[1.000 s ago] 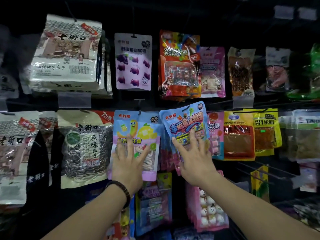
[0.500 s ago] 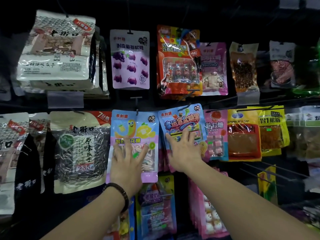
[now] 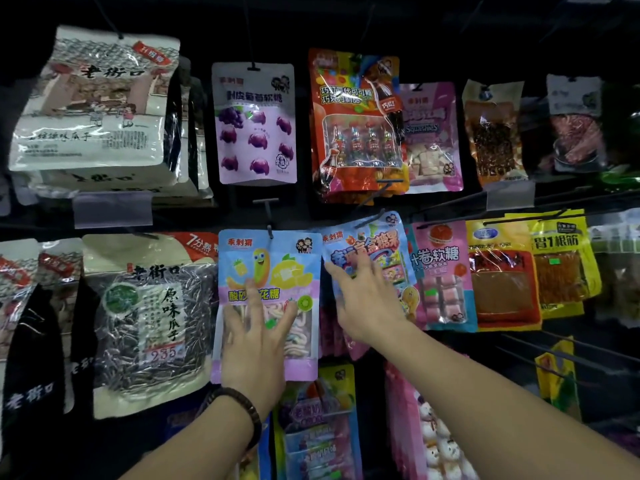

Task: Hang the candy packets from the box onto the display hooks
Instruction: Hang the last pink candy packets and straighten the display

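Both hands lie flat, fingers spread, gripping nothing: left hand [image 3: 254, 344] on the upright fruit-candy packet [image 3: 268, 299] hanging from its hook [image 3: 267, 216], right hand [image 3: 367, 303] on the tilted blue packet [image 3: 367, 251] immediately right.

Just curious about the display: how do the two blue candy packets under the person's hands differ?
The left packet hangs straight on its hook and shows a yellow cartoon character above a lilac bottom band; the right packet hangs tilted and shows a rainbow swirl. The left hand lies flat on the first, the right hand on the second. Both carry the same red brand logo.
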`<state>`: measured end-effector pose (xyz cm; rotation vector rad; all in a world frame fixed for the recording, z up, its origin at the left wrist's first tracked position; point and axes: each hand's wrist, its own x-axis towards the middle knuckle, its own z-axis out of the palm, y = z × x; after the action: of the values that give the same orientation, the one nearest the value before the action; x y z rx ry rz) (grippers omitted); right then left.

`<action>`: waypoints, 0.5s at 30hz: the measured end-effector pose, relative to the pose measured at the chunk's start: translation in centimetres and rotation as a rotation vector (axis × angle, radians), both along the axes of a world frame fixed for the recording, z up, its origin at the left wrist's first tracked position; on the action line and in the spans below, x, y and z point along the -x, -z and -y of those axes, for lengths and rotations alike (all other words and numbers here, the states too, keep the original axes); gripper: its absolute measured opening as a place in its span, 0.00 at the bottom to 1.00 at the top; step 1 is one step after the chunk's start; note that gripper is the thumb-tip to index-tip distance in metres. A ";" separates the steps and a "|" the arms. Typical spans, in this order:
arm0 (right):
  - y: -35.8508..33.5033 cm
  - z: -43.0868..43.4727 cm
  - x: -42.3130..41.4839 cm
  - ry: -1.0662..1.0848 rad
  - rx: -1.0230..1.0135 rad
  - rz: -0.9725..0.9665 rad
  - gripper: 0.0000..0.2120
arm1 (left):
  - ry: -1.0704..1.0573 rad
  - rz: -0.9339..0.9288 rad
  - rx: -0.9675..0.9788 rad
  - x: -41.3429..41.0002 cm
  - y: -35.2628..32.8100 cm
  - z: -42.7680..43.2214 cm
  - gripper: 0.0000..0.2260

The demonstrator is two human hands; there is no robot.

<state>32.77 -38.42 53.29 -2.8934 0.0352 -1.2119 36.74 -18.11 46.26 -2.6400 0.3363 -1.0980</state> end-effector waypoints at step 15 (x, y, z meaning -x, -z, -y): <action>4.0 3.2 0.1 -0.012 -0.132 -0.015 0.49 | 0.004 0.054 -0.040 2.4 -1.8 0.2 0.52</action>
<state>32.63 -41.59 49.27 -2.7847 0.0936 -1.1405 34.37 -18.29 48.08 -2.5708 0.3490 -1.1495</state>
